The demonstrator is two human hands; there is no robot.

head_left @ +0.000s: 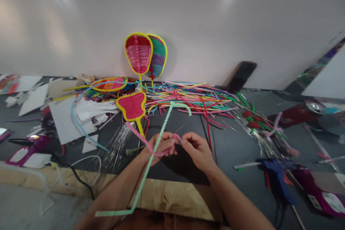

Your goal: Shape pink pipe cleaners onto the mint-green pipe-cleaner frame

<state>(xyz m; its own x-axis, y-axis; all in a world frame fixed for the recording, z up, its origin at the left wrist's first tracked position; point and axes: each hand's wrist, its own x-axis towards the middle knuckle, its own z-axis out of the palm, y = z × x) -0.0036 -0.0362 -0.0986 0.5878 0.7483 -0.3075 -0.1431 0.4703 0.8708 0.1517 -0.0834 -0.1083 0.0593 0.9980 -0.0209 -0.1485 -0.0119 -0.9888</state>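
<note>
My left hand (pixel 164 146) is closed around a pink pipe cleaner (pixel 138 134) near the front of the table. Crossing that hand is a long mint-green pipe cleaner (pixel 143 183), bent at both ends, one reaching up over the table and the other hanging down at the lower left. Between finger and thumb, my right hand (pixel 196 150) pinches the curled tip of the pink one. Just beyond my left hand lies a small pink fan shape (pixel 132 105) with a yellow rim and handle. A thin wire curves up from near my right fingers.
Two yellow-rimmed fans (pixel 138 53) lean on the pale back wall (pixel 205 25). Many loose pipe cleaners (pixel 188 97) spread along its foot, beside a propped phone (pixel 242 75). A blue glue gun (pixel 277 178) and red can (pixel 302 115) are right; silvery wires (pixel 114 151) and a cable lie left.
</note>
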